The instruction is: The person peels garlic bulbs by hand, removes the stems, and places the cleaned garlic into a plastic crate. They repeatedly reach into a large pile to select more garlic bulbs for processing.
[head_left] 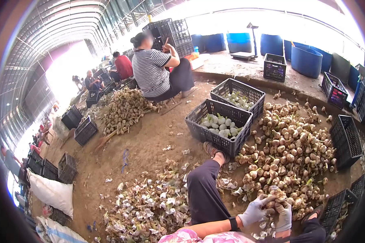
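My left hand (254, 211), in a pale work glove, closes its fingers on a dirt-covered garlic bulb (278, 193). Also gloved, my right hand (284, 216) grips the same bulb from below and to the right, its fingers bent against it. Just beyond both hands spreads a large pile of unpeeled garlic bulbs (290, 152). Beside my left leg, a black crate (219, 137) holds peeled pale garlic bulbs (222, 124). Peeled skins (150, 204) cover the ground to my left.
A second crate (237, 87) with peeled garlic stands behind the first. Black crates (345, 141) line the right side. A person in a striped shirt (150, 69) sits by another garlic pile (125, 109). Blue barrels (306, 60) and a scale (243, 55) stand at the back.
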`<state>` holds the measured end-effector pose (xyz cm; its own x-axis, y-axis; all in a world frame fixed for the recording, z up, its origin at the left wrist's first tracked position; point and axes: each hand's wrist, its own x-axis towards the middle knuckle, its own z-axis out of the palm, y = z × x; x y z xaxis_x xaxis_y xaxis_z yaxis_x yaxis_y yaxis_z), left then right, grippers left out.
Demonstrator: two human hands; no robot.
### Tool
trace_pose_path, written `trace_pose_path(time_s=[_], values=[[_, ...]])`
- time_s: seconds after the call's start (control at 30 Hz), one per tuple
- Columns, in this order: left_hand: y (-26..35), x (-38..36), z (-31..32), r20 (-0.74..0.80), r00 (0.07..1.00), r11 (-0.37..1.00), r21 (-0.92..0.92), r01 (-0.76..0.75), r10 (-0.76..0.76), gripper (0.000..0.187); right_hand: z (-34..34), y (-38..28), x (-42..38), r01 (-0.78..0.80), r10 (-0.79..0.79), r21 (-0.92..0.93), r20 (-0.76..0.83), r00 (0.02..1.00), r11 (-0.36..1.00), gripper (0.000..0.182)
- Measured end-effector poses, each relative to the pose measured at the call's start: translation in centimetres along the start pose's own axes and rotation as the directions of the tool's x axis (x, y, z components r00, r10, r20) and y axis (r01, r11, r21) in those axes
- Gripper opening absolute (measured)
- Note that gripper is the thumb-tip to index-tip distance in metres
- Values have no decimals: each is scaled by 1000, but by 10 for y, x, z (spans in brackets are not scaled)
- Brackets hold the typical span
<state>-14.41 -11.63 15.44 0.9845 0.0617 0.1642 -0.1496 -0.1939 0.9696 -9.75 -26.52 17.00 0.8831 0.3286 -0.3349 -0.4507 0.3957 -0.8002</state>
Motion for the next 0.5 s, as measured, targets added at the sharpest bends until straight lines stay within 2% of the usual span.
trace_pose_path(time_s=[0.03, 0.13, 0.17, 0.23, 0.27, 0.33, 0.37, 0.4, 0.47, 0.5], values=[[-9, 1, 3, -26, 999, 996, -76, -37, 35, 58, 0, -5, -1, -37, 37, -5, 4, 999, 999, 13], [-13, 2, 1, 89, 993, 979, -182, 88, -73, 62, 3, -9, -2, 18, -17, -123, 13, 1000, 992, 11], [-14, 2, 5, 101, 988, 918, -370, 143, -113, 65, -2, -10, 0, 91, -85, -265, 35, 996, 960, 13], [-9, 1, 11, 150, 970, 683, -689, 242, -192, 69, -6, -13, 2, 222, -199, -520, 101, 975, 825, 18], [-8, 4, 6, 142, 971, 761, -603, 239, -192, 73, -4, -10, 3, 246, -238, -512, 82, 968, 823, 18], [-11, 6, 7, 105, 988, 811, -564, 156, -117, 70, -4, -10, 3, 212, -211, -462, 54, 976, 861, 18], [-16, 8, 7, 66, 998, 930, -367, 38, -14, 72, -1, -9, 1, 258, -268, -470, 48, 962, 844, 18], [-9, 9, 3, 79, 996, 986, -168, -17, 31, 72, -4, -11, -1, 194, -200, -439, 34, 979, 877, 17], [10, 9, -7, 129, 986, 961, 239, -138, 109, 73, -11, -12, -3, 61, -58, -371, 18, 998, 927, 17], [4, 10, -2, 40, 964, 929, 258, -263, 262, 70, -11, -10, -2, 107, -96, -391, 49, 994, 914, 18]])
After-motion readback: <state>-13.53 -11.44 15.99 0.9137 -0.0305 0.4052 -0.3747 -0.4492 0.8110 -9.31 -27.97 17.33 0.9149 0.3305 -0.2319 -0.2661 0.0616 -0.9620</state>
